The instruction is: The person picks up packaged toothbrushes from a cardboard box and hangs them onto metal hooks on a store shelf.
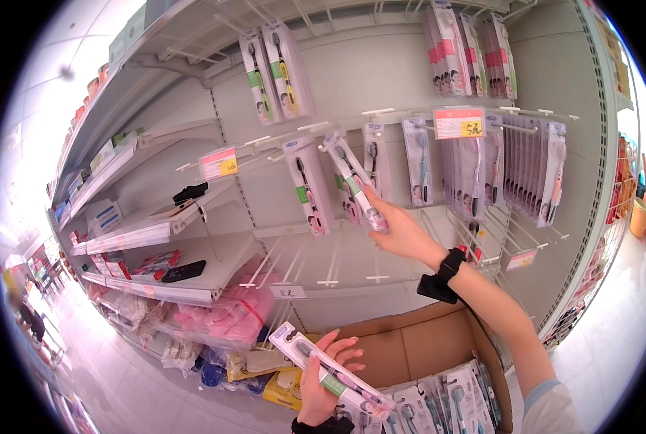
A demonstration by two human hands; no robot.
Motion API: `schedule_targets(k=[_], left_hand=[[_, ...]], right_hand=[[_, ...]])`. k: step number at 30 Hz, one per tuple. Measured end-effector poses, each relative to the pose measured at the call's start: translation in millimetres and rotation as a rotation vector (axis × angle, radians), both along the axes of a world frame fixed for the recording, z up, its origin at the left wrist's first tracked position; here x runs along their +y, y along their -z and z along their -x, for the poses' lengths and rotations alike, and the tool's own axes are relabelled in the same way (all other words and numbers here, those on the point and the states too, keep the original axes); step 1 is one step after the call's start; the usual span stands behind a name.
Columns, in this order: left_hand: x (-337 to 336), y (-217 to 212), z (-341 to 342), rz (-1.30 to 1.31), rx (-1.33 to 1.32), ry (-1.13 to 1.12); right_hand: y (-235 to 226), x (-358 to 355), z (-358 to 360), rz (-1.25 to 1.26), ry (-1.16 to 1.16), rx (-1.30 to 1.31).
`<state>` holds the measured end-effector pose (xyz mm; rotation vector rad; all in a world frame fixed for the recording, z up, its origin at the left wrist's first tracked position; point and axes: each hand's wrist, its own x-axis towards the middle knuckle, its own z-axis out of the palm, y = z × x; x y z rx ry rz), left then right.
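Observation:
My right hand, with a black strap and a small black device at the wrist, grips the lower end of a packaged toothbrush. That pack is tilted, its top up at a hook on the middle rack. Low in front, my left hand holds another packaged toothbrush slantwise, with a green and pink card; the thumb lies over it and the other fingers are partly spread behind. Just left of my right hand hangs a toothbrush pack with a green label. Behind it hangs a pack with a black brush.
An open cardboard box with several toothbrush packs stands below. Hooks jut out under the middle rack. More packs hang at right. Shelves on the left carry a black phone and pink bagged goods. Price tags project forward.

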<state>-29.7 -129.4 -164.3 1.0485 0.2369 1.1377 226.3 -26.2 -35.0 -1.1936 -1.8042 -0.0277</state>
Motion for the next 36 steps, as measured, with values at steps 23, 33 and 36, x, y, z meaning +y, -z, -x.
schedule_targets(k=[23,33,36], left_hand=[[4,-12,-12,-0.164,0.206,-0.073],[13,-60,-22,-0.700,0.207,-0.401],[13,-54,-19,-0.654,0.249,-0.324]], right_hand=[[4,-37,5,0.152,-0.222,-0.094],[33,-156,53,0.469,-0.387,-0.357],[19,-149,47,0.147,-0.275,-0.176]])
